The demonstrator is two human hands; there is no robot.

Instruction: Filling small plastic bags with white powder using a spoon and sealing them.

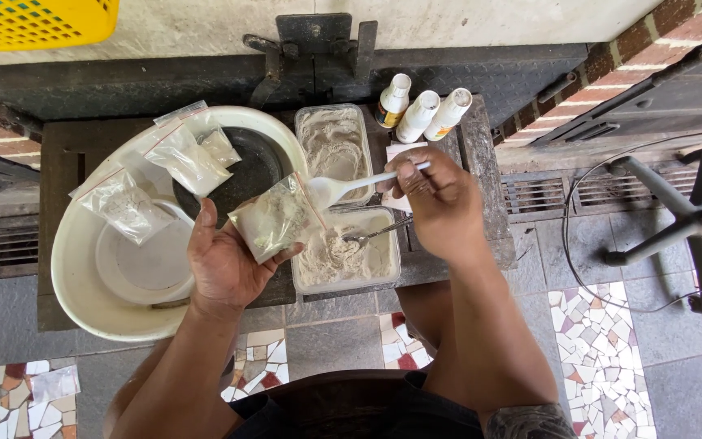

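My left hand (225, 264) holds a small clear zip bag (274, 218) partly filled with pale powder, its mouth turned to the right. My right hand (439, 203) grips a white plastic spoon (343, 187) whose bowl sits at the bag's opening. Just below the bag is a clear rectangular container (349, 254) of the same pale powder, with a metal utensil (375, 233) resting in it. A second powder container (334, 142) stands behind it.
A large white basin (91, 280) at the left holds a smaller white bowl, a dark pan and several filled zip bags (188, 158). Three small white bottles (424, 114) lie at the back of the low dark wooden table (481, 154). An office chair base (684, 223) stands at the right.
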